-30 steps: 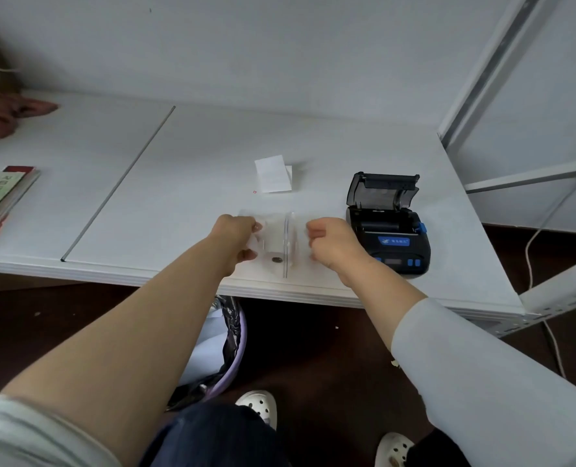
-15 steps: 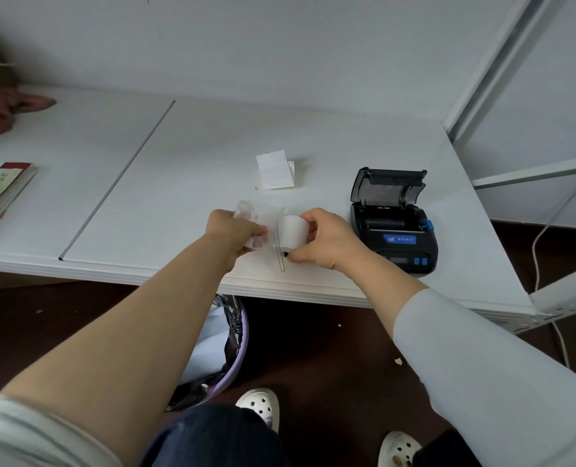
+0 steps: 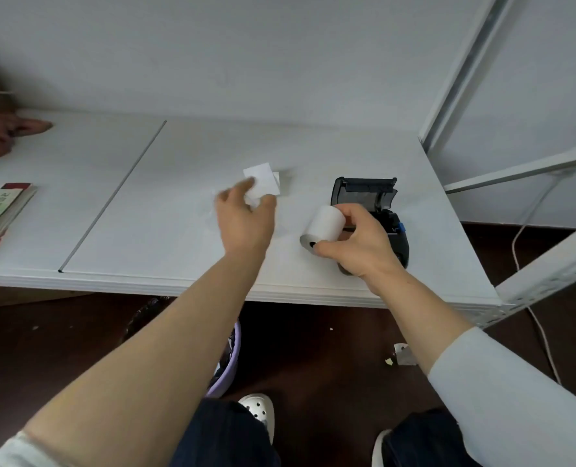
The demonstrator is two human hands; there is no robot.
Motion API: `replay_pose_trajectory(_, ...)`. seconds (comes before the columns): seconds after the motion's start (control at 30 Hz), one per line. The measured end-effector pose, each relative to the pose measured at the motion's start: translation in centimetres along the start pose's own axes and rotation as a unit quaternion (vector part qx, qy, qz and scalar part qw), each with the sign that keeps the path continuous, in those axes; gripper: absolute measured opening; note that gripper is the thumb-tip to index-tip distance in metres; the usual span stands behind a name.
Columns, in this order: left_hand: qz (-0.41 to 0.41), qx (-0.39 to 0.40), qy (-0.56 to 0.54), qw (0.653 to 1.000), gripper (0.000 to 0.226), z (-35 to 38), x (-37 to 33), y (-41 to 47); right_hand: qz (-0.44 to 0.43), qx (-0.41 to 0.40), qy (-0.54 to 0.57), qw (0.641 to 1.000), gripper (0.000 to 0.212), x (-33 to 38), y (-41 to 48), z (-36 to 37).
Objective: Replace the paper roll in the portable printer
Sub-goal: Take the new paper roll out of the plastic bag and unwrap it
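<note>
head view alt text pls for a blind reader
The right hand grips a white cylindrical paper roll beside a black portable printer with its lid open on a white table. The blurred left hand hovers near a white paper slip.

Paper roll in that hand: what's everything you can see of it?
The paper roll is a short white cylinder of tightly wound matte paper; its greyish near end shows a small dark core hole. It is held tilted above the table, beside the open printer. The right hand grips it, thumb at the near end, fingers round the far end.
</note>
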State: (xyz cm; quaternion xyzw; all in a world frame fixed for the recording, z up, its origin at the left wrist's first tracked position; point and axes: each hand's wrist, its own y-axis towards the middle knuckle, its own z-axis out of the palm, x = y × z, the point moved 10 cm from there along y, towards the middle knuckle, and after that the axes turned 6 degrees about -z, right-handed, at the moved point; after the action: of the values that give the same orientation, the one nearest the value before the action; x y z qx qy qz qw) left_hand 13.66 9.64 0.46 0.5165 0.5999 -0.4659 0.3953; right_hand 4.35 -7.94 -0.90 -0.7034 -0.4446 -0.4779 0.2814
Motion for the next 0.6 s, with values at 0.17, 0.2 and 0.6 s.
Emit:
replay_pose_trajectory(0.17,-0.09,0.242,-0.034,0.965,0.017,7.8,0.6,-5.0,-0.031,0.027,-0.047,0.998,0.071,-0.2,-1.1,-1.2)
replay_pose_trajectory(0.2,-0.087,0.254,-0.039,0.962,0.017,8.5,0.7,-5.5,-0.041,0.029,-0.05,0.997,0.073,-0.1,-1.2,-1.5)
replay_pose_trajectory(0.6,-0.122,0.266,-0.202,0.935,0.014,11.9,2.3,-5.6,0.01,0.019,0.1,0.995,0.064,-3.0,-0.6,-4.4)
